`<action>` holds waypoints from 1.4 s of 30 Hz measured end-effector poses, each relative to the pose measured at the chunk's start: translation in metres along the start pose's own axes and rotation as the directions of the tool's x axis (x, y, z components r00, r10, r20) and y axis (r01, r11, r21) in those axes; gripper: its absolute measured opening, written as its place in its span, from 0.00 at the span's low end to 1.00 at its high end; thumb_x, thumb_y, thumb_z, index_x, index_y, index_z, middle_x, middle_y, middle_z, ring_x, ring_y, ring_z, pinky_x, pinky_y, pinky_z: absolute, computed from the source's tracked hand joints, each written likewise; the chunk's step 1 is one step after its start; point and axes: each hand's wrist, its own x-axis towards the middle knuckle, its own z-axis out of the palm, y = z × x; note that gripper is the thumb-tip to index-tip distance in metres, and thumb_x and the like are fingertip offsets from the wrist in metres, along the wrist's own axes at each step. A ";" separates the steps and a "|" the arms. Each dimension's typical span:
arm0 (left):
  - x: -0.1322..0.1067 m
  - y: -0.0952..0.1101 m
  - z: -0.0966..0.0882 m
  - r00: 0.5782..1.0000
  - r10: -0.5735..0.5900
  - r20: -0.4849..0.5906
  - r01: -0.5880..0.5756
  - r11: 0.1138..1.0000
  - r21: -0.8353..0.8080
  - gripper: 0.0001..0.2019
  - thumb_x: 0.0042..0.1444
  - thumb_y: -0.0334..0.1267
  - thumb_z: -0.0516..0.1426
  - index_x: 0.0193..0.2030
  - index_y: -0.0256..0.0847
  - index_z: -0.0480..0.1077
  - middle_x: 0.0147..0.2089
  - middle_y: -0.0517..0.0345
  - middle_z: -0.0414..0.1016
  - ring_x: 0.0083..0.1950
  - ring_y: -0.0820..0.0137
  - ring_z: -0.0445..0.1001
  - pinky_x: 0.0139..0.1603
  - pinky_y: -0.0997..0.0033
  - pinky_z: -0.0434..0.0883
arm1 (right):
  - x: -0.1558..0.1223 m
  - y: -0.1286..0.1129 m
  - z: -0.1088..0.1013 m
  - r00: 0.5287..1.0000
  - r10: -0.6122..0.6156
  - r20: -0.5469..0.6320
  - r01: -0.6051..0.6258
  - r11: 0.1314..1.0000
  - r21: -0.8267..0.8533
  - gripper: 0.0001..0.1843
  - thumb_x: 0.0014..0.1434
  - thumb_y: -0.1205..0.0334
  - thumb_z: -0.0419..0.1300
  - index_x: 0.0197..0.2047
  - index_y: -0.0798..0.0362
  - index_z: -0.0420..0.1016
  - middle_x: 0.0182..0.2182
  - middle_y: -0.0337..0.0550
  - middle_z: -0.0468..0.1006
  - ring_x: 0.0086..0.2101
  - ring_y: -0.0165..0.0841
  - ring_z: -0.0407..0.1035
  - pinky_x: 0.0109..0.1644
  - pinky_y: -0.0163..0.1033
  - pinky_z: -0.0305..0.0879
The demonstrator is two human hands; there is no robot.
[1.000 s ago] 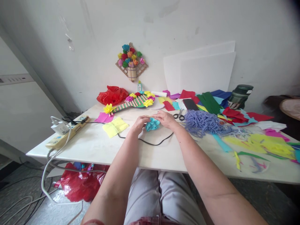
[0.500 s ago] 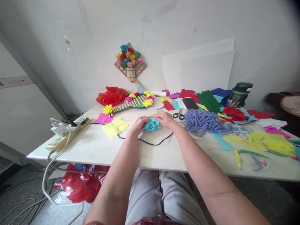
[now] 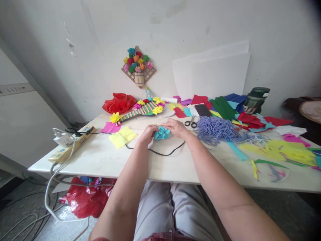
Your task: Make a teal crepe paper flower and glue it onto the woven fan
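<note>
1. Where the white tabletop (image 3: pixel 105 157) is bare at its centre, the left hand (image 3: pixel 148 132) and right hand (image 3: pixel 178 128) close on a crumpled turquoise paper flower (image 3: pixel 162 133) from 9 and 3 o'clock.
2. Risk: too hard a pinch could tear the thin paper.
3. Risk: the thin black cable (image 3: pixel 163 153) at 6 o'clock could snag a wrist.

Turquoise paper flower (image 3: pixel 162 133), lilac yarn (image 3: pixel 217 129), yellow sheet (image 3: pixel 122 137) (pink beside).

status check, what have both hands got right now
Left hand and right hand both closed on crumpled turquoise paper flower. Thin black cable loops close by the wrists; purple yarn pile beside right forearm.
</note>
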 end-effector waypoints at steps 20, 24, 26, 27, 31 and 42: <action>-0.001 0.000 0.005 0.991 -0.079 -0.105 0.066 0.991 -0.120 0.06 0.35 0.35 0.60 0.20 0.33 0.71 0.20 0.58 0.70 0.21 0.73 0.65 0.25 0.72 0.63 | 0.002 0.003 0.005 0.996 -0.075 -0.042 0.076 0.997 0.013 0.18 0.62 0.64 0.56 0.53 0.41 0.76 0.40 0.42 0.77 0.37 0.31 0.68 0.38 0.34 0.61; -0.001 -0.001 0.004 0.993 -0.057 -0.107 0.044 0.992 -0.120 0.05 0.36 0.35 0.60 0.19 0.34 0.70 0.19 0.59 0.68 0.21 0.74 0.64 0.25 0.72 0.62 | 0.002 0.004 0.007 0.996 -0.078 -0.044 0.078 0.997 0.015 0.18 0.62 0.63 0.55 0.53 0.41 0.76 0.41 0.42 0.77 0.38 0.32 0.69 0.39 0.35 0.62; 0.000 -0.002 0.003 0.994 -0.030 -0.107 0.018 0.994 -0.111 0.06 0.36 0.35 0.61 0.19 0.34 0.70 0.19 0.60 0.68 0.21 0.74 0.64 0.25 0.72 0.62 | 0.002 0.004 0.007 0.997 -0.068 -0.040 0.069 0.998 0.015 0.17 0.63 0.62 0.55 0.53 0.41 0.76 0.41 0.42 0.76 0.38 0.32 0.69 0.39 0.35 0.62; 0.000 -0.002 0.003 0.995 -0.019 -0.102 0.008 0.994 -0.108 0.06 0.36 0.35 0.61 0.19 0.34 0.71 0.19 0.59 0.68 0.21 0.74 0.64 0.25 0.72 0.62 | 0.002 0.004 0.007 0.997 -0.065 -0.038 0.066 0.998 0.016 0.17 0.63 0.62 0.55 0.53 0.41 0.76 0.41 0.42 0.76 0.38 0.32 0.69 0.39 0.35 0.62; 0.002 -0.004 0.002 0.996 -0.010 -0.084 0.001 0.994 -0.111 0.07 0.36 0.37 0.61 0.21 0.33 0.73 0.21 0.57 0.71 0.23 0.73 0.66 0.26 0.71 0.63 | 0.002 0.004 0.007 0.996 -0.078 -0.029 0.079 0.997 0.016 0.18 0.63 0.62 0.55 0.54 0.41 0.75 0.41 0.42 0.76 0.38 0.31 0.69 0.40 0.35 0.62; 0.000 -0.003 0.000 0.996 0.026 -0.085 -0.029 0.999 -0.039 0.07 0.36 0.37 0.61 0.18 0.35 0.70 0.17 0.60 0.66 0.20 0.75 0.61 0.23 0.72 0.58 | 0.002 0.004 0.006 0.996 -0.070 -0.047 0.070 0.997 0.012 0.17 0.61 0.63 0.57 0.52 0.41 0.77 0.40 0.41 0.77 0.36 0.31 0.68 0.38 0.34 0.61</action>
